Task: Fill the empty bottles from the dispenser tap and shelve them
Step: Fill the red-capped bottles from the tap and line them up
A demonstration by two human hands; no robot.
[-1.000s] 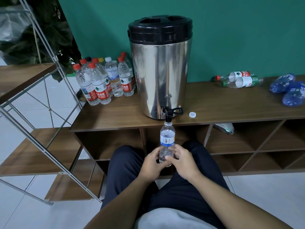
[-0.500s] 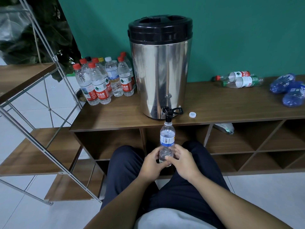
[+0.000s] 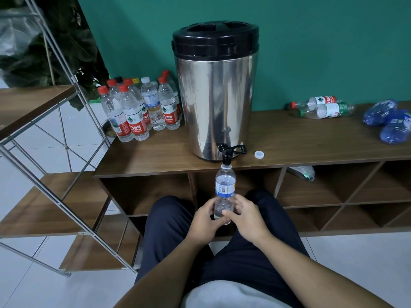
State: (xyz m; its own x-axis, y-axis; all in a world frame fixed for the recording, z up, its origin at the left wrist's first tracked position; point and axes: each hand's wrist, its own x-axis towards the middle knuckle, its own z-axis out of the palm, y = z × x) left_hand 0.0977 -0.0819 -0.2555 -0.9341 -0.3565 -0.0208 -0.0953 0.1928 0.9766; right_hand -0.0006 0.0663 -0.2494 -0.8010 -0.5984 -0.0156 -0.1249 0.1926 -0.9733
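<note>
A steel dispenser (image 3: 215,103) with a black lid stands on the wooden cabinet top (image 3: 155,156). Its black tap (image 3: 226,155) hangs over the front edge. Directly under the tap I hold a clear uncapped bottle (image 3: 225,187) with a blue-and-white label, upright, its mouth at the spout. My left hand (image 3: 205,223) and my right hand (image 3: 244,221) both grip its lower part. The bottle's white cap (image 3: 259,154) lies on the cabinet top right of the tap.
Several capped bottles (image 3: 138,107) stand left of the dispenser. Two empty bottles (image 3: 322,107) lie at the back right, with crushed blue bottles (image 3: 391,121) beyond them. Open cubbies (image 3: 322,187) sit below; one holds a crumpled bottle (image 3: 302,172). A metal-framed wooden shelf (image 3: 33,103) stands at left.
</note>
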